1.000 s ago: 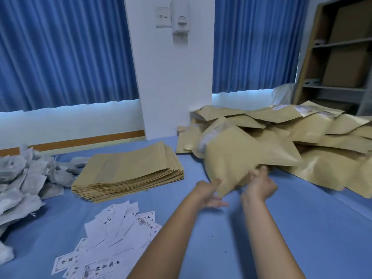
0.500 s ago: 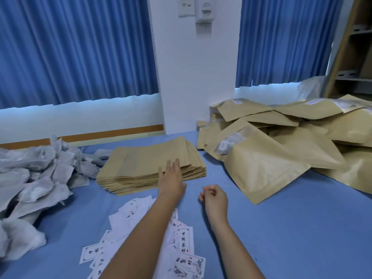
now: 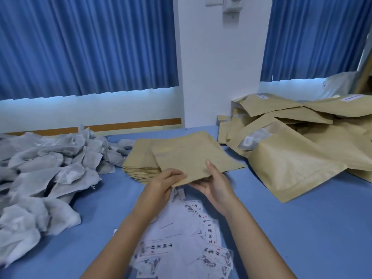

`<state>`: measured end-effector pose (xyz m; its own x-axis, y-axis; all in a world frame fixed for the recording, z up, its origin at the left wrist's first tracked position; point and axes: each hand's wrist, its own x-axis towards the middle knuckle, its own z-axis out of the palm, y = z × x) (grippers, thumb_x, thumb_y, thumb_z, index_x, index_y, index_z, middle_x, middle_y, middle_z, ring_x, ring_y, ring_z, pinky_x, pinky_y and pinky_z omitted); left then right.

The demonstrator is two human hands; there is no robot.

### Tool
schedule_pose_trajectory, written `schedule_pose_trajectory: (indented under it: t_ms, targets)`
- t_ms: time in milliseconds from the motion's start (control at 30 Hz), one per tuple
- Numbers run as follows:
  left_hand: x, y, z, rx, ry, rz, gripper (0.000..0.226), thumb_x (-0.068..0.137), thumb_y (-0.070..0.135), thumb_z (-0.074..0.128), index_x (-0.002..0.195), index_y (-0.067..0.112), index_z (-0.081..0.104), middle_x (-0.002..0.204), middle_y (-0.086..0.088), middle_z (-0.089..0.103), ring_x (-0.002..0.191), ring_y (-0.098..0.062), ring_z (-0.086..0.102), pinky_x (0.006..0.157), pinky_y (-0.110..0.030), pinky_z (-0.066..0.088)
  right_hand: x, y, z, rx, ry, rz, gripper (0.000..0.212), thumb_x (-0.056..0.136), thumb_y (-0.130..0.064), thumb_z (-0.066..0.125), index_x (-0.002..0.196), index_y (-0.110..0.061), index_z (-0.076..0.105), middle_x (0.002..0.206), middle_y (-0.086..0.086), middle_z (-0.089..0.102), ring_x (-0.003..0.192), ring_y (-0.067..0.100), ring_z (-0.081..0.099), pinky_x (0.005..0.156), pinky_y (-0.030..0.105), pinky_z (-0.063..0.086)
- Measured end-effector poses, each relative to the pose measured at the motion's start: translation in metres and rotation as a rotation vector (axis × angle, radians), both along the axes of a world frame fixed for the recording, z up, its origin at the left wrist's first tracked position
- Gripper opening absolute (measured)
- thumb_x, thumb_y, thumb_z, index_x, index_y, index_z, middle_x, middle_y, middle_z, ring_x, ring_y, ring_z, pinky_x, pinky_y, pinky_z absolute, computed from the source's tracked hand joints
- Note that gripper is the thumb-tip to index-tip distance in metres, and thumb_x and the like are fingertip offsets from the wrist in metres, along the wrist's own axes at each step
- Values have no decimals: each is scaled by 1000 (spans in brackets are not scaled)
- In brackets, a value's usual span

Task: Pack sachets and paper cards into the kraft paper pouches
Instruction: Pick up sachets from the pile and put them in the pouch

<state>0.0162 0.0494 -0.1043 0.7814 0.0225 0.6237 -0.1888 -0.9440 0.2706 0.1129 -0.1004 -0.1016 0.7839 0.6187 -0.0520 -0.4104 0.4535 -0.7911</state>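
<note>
I am logging one flat kraft pouch (image 3: 191,158) being held tilted just above the empty-pouch stack (image 3: 138,156) at mid tabletop (image 3: 302,228). Grey sachets (image 3: 50,178) are heaping along its left edge, printed cards (image 3: 209,231) are lying scattered by the near edge, and filled pouches (image 3: 291,164) are piling toward the right edge.

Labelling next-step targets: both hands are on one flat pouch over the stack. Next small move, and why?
Probably open the mouth of the kraft pouch at its near edge. The left hand and right hand both grip it at that edge. It looks flat and unfilled, while the sachets and paper cards lie loose on the table.
</note>
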Motion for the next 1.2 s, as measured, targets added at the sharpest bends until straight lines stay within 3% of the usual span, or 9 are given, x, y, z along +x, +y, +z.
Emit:
schedule_pose_trajectory:
  t_ms: [100, 167, 300, 467, 633, 767, 900, 1033, 1200]
  targets:
    - [-39, 27, -6, -88, 125, 107, 66, 72, -25, 40, 120, 11, 67, 127, 6, 58, 118, -12, 54, 96, 0, 28, -21, 39, 7, -105, 16, -58, 22, 100, -2, 40, 117, -6, 53, 115, 12, 63, 108, 29, 60, 92, 45, 51]
    - [-53, 32, -11, -172, 92, 148, 49, 81, -10, 49, 118, 16, 68, 124, 15, 58, 116, -5, 53, 95, -2, 31, -42, 65, 3, -112, 42, -21, 21, 100, -2, 40, 115, -6, 54, 111, 13, 63, 103, 28, 61, 91, 43, 52]
    - [-61, 41, -20, -172, 29, 205, 24, 84, 23, 71, 106, 14, 74, 112, 8, 66, 98, -8, 62, 84, -22, 49, -74, 92, -12, -21, 158, 110, 21, 100, -1, 38, 102, 10, 56, 95, 21, 63, 82, 25, 64, 58, 25, 55]
    - [-66, 52, -25, -362, 60, 162, 22, 77, 20, 78, 95, 8, 76, 101, 7, 64, 97, -13, 62, 88, -25, 49, -79, 94, -21, 45, 208, 220, 24, 99, 3, 34, 112, 19, 47, 106, 32, 53, 84, 32, 54, 56, 27, 45]
    - [-70, 55, -22, -459, 129, 105, 26, 73, 19, 81, 97, 11, 76, 103, 7, 63, 99, -8, 61, 91, -20, 47, -77, 87, -25, 40, 139, 301, 21, 97, 5, 37, 99, 11, 57, 88, 24, 69, 74, 27, 69, 54, 28, 51]
    - [-77, 54, -19, -407, 117, 114, 14, 81, 13, 75, 94, 11, 77, 99, 3, 65, 92, -10, 62, 85, -20, 47, -78, 82, -26, 33, 41, 394, 20, 86, 2, 54, 79, 5, 73, 87, 24, 69, 81, 28, 69, 77, 35, 58]
    - [-74, 43, -19, -254, 59, 161, 7, 84, 6, 67, 88, 7, 73, 94, 0, 66, 90, -15, 58, 81, -25, 45, -77, 78, -25, 53, -42, 410, 16, 78, 5, 61, 88, 2, 72, 98, 24, 69, 100, 32, 66, 94, 40, 52]
    - [-69, 33, -17, -212, 36, 189, 5, 87, 6, 63, 86, 3, 67, 88, -6, 65, 87, -20, 58, 78, -32, 45, -71, 76, -25, -7, -49, 319, 26, 84, 22, 42, 93, 8, 62, 88, 21, 71, 92, 30, 69, 89, 38, 55]
    - [-65, 29, -18, -242, -1, 227, 3, 84, 2, 62, 86, 3, 63, 82, 0, 57, 79, -16, 53, 70, -28, 43, -75, 81, -22, 21, -13, 220, 30, 89, 17, 32, 91, 6, 60, 84, 21, 68, 81, 28, 69, 84, 40, 57]
